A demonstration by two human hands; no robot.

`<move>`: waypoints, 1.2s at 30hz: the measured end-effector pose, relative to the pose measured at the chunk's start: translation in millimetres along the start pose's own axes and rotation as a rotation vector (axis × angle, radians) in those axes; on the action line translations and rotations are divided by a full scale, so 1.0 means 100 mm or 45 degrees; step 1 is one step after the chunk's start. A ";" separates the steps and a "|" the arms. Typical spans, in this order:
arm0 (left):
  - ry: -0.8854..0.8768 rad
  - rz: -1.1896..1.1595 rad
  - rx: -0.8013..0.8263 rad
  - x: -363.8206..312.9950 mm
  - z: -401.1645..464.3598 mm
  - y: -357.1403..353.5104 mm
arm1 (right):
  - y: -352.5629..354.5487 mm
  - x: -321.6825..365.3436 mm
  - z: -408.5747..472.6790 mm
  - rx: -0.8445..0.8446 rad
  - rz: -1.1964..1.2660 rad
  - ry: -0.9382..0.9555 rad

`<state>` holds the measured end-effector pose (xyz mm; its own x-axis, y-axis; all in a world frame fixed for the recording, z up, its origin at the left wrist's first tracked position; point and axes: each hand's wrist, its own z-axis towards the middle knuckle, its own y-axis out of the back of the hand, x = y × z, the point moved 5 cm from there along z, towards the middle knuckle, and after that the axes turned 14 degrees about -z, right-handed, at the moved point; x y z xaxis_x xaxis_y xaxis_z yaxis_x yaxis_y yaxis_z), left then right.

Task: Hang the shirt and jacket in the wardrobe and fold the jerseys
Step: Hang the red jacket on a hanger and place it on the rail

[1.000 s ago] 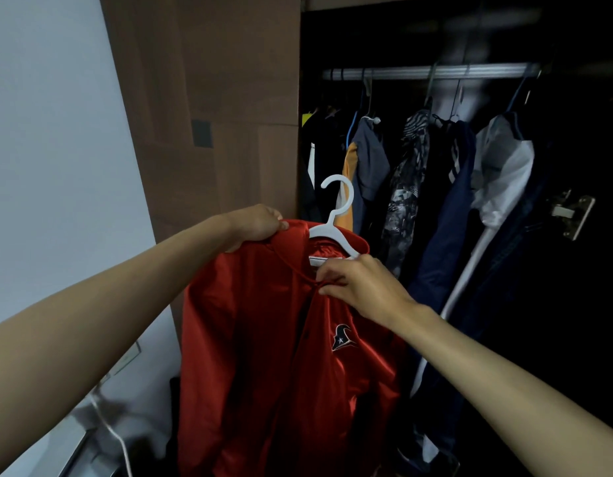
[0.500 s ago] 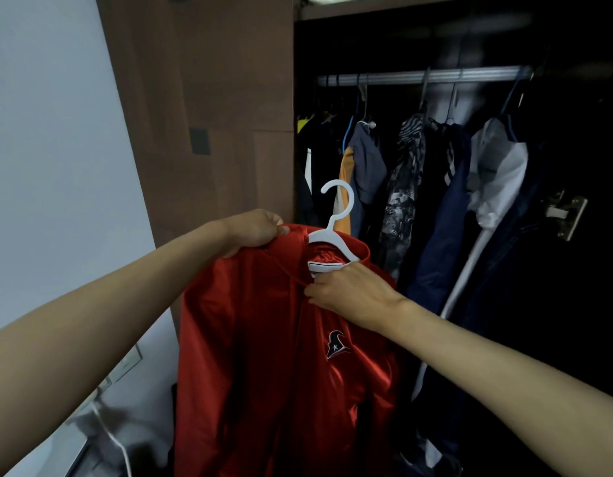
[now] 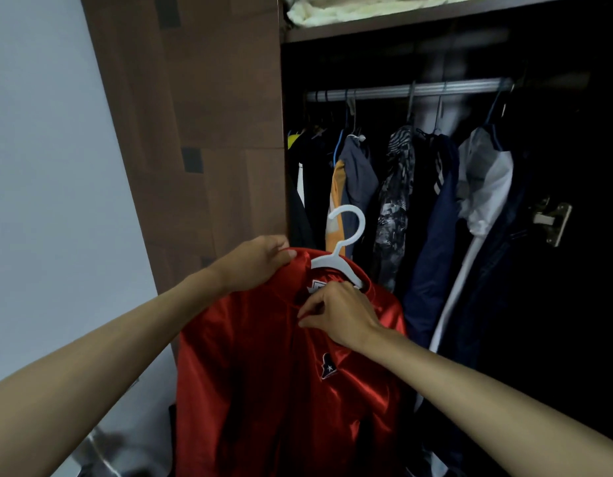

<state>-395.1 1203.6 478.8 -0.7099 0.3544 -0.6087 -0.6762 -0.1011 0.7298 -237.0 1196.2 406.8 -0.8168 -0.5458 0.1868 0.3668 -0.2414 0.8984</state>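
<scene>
Red satin filled the near middle of our view: the jacket (image 3: 284, 380) hung on a white plastic hanger (image 3: 339, 256), held up in front of the open wardrobe (image 3: 195, 98) and well below its rail (image 3: 418, 89). We saw the left hand (image 3: 257, 263) gripping the jacket's left shoulder at the collar, fingers curled over the fabric. The right hand (image 3: 336, 313) pinched the jacket's front edge just under the collar, beside the hanger's right arm. The hanger's hook stood free in the air, not yet on the rail. Farther in, hanging clothes (image 3: 394, 187) lined the rail: grey, orange, patterned, navy and white pieces. To the far right a metal hinge (image 3: 552, 218) showed against the dark interior. Pale bedding (image 3: 367, 8) lay on the shelf above.
</scene>
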 end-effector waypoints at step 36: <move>0.066 -0.022 0.028 0.26 0.02 -0.07 | -0.05 0.15 -0.12 0.006 -0.132 0.368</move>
<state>-408.4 1214.8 458.6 -0.7079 0.3074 -0.6359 -0.6842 -0.0751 0.7254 -245.1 1179.5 400.3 -0.6891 -0.7242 -0.0259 0.2855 -0.3042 0.9088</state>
